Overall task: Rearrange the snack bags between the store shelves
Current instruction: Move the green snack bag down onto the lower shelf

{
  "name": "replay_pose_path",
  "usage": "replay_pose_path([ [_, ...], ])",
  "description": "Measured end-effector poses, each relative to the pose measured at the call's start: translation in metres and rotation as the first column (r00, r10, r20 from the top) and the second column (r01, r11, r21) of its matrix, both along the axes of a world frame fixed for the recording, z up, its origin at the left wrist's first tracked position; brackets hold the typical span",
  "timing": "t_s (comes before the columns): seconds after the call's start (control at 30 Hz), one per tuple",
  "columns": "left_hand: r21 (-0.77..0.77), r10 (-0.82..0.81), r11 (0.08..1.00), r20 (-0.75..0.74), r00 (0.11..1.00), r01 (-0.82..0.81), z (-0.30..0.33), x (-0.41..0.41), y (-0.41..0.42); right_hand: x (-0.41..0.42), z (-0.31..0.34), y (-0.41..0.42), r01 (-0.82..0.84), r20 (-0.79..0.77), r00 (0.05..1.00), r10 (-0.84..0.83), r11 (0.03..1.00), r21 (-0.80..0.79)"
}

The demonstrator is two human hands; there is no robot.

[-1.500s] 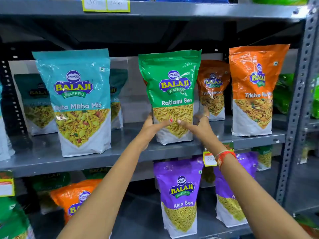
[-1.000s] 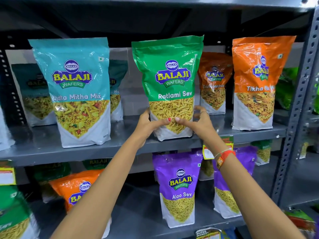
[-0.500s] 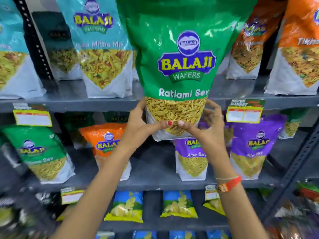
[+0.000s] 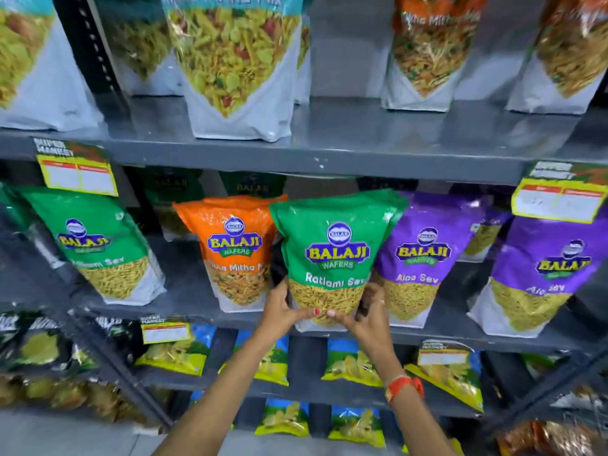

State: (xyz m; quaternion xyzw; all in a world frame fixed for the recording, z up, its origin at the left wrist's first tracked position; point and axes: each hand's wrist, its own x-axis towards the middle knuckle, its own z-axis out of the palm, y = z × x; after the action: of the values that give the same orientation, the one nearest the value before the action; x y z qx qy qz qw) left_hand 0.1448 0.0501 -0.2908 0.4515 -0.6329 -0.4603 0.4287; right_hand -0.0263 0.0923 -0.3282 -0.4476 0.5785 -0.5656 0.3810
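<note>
A green Ratlami Sev bag (image 4: 335, 251) stands upright at the front edge of the middle shelf (image 4: 184, 291), between an orange Balaji bag (image 4: 235, 248) and a purple Aloo Sev bag (image 4: 418, 258). My left hand (image 4: 281, 309) grips its lower left corner and my right hand (image 4: 370, 319) its lower right corner, thumbs meeting across the front. The bag's base is hidden by my hands.
The upper shelf (image 4: 329, 156) holds a teal mix bag (image 4: 237, 70) and orange bags (image 4: 427, 57), with a bare gap between them. Another green bag (image 4: 98, 248) and purple bag (image 4: 543, 274) flank the row. Yellow price tags (image 4: 77, 169) hang off shelf edges. Chip packets (image 4: 352, 366) lie below.
Both hands have carried the green Ratlami Sev bag down from the upper shelf to the middle shelf, between the orange and purple bags. My view has tilted downward.
</note>
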Motion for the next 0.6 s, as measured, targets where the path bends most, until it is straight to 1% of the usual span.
replay_pose_path([
  [0.07, 0.013, 0.021, 1.000, 0.035, 0.999, -0.022, -0.019, -0.001, -0.014, 0.004, -0.015, -0.007, 0.012, 0.008, 1.000, -0.012, 1.000, 0.011],
  [0.13, 0.004, 0.028, 1.000, 0.061, 0.998, -0.028, -0.036, 0.001, -0.026, 0.010, -0.025, -0.014, 0.040, -0.013, 0.999, -0.040, 0.999, 0.019],
  [0.2, 0.030, 0.030, 0.999, 0.067, 0.997, -0.032, -0.046, 0.004, -0.034, 0.016, -0.029, -0.017, 0.050, -0.036, 0.998, -0.049, 0.998, 0.031],
  [0.27, 0.069, 0.029, 0.997, 0.058, 0.998, -0.033, -0.051, 0.005, -0.041, 0.022, -0.029, -0.022, 0.060, -0.062, 0.996, -0.058, 0.998, 0.034],
  [0.33, 0.069, 0.017, 0.997, 0.069, 0.997, -0.021, -0.051, 0.005, -0.047, 0.026, -0.027, -0.027, 0.083, -0.080, 0.994, -0.079, 0.996, 0.041],
  [0.43, 0.080, 0.000, 0.997, 0.072, 0.997, -0.005, -0.048, 0.003, -0.053, 0.031, -0.023, -0.035, 0.127, -0.113, 0.986, -0.126, 0.992, 0.003],
  [0.5, 0.101, 0.033, 0.994, 0.076, 0.997, -0.040, -0.048, 0.004, -0.052, 0.036, -0.021, -0.038, 0.151, -0.122, 0.981, -0.152, 0.988, -0.009],
  [0.53, 0.102, 0.045, 0.993, 0.069, 0.997, -0.051, -0.048, 0.004, -0.049, 0.040, -0.021, -0.036, 0.180, -0.108, 0.978, -0.180, 0.984, -0.015],
  [0.6, 0.112, 0.055, 0.992, 0.023, 0.998, -0.057, -0.053, 0.008, -0.035, 0.056, -0.020, -0.025, 0.293, -0.105, 0.950, -0.294, 0.956, -0.022],
])
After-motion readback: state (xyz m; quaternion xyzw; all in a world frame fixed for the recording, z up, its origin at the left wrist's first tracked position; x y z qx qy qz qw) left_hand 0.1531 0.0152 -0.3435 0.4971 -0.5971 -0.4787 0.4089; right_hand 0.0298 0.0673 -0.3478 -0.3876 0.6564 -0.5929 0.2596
